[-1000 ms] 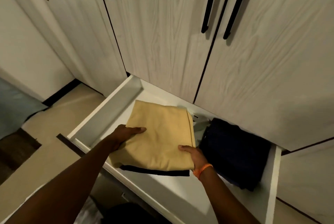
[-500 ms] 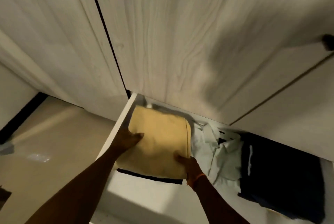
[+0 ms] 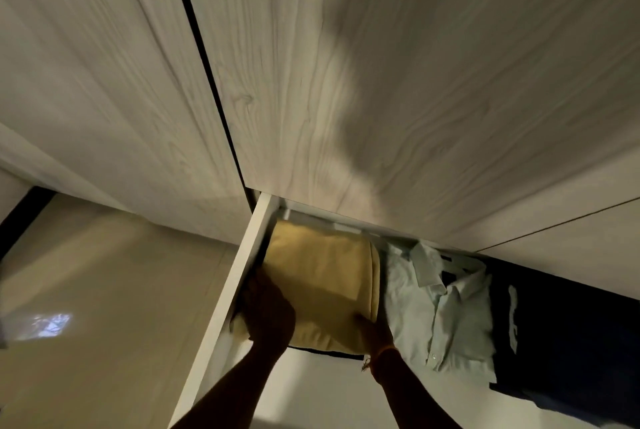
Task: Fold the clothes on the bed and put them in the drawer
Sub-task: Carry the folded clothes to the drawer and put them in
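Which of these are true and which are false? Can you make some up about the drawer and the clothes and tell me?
1. The yellow folded garment lies at the left end of the drawer. True.
2. Only one hand touches the yellow garment. False: the left hand and the right hand are both on it.
3. A pale collared shirt lies between the yellow garment and the dark garment. True.
4. The drawer is pushed shut. False: it is pulled out, with the clothes showing.
5. An orange band is on the left wrist. False: it is on the right wrist.
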`<state>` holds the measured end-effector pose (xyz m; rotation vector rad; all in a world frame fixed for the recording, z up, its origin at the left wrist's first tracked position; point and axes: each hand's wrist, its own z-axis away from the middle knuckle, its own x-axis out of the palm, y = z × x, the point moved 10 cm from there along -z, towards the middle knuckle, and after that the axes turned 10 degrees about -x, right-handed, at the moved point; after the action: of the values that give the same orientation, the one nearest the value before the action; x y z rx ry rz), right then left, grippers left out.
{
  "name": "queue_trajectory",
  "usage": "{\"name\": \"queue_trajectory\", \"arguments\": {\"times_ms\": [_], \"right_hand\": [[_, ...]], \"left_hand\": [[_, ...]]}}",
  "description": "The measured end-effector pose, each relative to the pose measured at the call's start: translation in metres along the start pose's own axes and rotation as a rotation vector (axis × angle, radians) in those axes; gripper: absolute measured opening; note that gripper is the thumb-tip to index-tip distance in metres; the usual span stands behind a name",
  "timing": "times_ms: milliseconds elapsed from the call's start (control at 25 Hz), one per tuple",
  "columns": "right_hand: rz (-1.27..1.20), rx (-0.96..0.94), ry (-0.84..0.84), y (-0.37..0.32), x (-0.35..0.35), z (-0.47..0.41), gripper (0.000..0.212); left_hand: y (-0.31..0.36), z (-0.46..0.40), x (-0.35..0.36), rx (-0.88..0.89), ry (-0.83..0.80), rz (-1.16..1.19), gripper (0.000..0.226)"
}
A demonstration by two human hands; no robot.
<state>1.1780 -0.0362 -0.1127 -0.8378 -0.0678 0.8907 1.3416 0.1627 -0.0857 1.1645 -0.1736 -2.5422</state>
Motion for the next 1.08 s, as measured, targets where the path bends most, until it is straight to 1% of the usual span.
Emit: {"name": "queue_trajectory", "arguments": {"times_ms": [40,120,160,240,280,320,360,400,440,480,520,560,600,640,680,760,800,880,960,1000,1080], "right_hand": [[-0.031,0.05,0.023,0.009,-0.001,0.005,0.075],[-0.181,0.205,0.051,0.038,0.003,0.015,0.081],[-0.296,0.326,0.063,0.047,0.008,0.029,0.084],[-0.488,0.533,0.058,0.065,0.021,0.044,0.088],[-0.568,0.565,0.037,0.065,0.028,0.046,0.09],[-0.634,0.528,0.011,0.063,0.033,0.042,0.09],[-0.671,0.481,-0.004,0.06,0.036,0.038,0.088],[-0.674,0.467,-0.007,0.058,0.039,0.036,0.084],[-0.673,0.465,0.0,0.057,0.039,0.034,0.077],[-0.687,0.46,-0.007,0.057,0.041,0.028,0.067],[-0.692,0.456,-0.026,0.054,0.04,0.026,0.052],[-0.691,0.436,-0.038,0.05,0.038,0.021,0.037],[-0.694,0.418,-0.06,0.05,0.036,0.014,0.027],[-0.692,0.406,-0.082,0.049,0.035,0.008,0.022],[-0.676,0.405,-0.111,0.047,0.034,0.005,0.027],[-0.616,0.427,-0.138,0.044,0.031,0.003,0.044],[-0.601,0.421,-0.157,0.044,0.029,0.002,0.047],[-0.57,0.413,-0.19,0.046,0.018,0.008,0.045],[-0.533,0.41,-0.216,0.049,0.004,0.019,0.041],[-0.518,0.412,-0.236,0.049,-0.005,0.028,0.038],[-0.484,0.404,-0.27,0.049,-0.027,0.045,0.032]], "left_hand": [[-0.008,0.005,0.007,-0.043,0.006,0.123,0.085],[-0.023,0.028,0.009,-0.127,0.102,0.256,0.079],[-0.033,0.038,0.007,-0.202,0.087,0.354,0.078],[-0.054,0.051,0.015,-0.485,-0.035,0.64,0.082],[-0.061,0.056,0.024,-0.618,-0.06,0.741,0.082],[-0.065,0.052,0.035,-0.659,-0.063,0.842,0.074],[-0.068,0.037,0.047,-0.618,-0.06,1.007,0.054],[-0.064,0.025,0.053,-0.536,-0.077,1.225,0.033],[-0.065,0.012,0.057,-0.48,-0.062,1.35,0.023],[-0.063,0.003,0.056,-0.463,-0.072,1.422,0.025],[-0.058,-0.004,0.054,-0.464,-0.114,1.419,0.027],[-0.05,-0.011,0.055,-0.469,-0.195,1.381,0.032],[-0.045,-0.018,0.054,-0.477,-0.27,1.331,0.037],[-0.041,-0.026,0.054,-0.475,-0.328,1.313,0.04],[-0.039,-0.036,0.053,-0.467,-0.363,1.319,0.04],[-0.031,-0.04,0.047,-0.499,-0.425,1.322,0.038],[-0.029,-0.037,0.049,-0.516,-0.423,1.284,0.034],[-0.033,-0.017,0.051,-0.54,-0.363,1.219,0.023],[-0.031,0.016,0.059,-0.541,-0.373,1.251,0.011],[-0.03,0.035,0.066,-0.533,-0.392,1.267,0.008],[-0.026,0.076,0.077,-0.501,-0.415,1.254,0.011]]}}
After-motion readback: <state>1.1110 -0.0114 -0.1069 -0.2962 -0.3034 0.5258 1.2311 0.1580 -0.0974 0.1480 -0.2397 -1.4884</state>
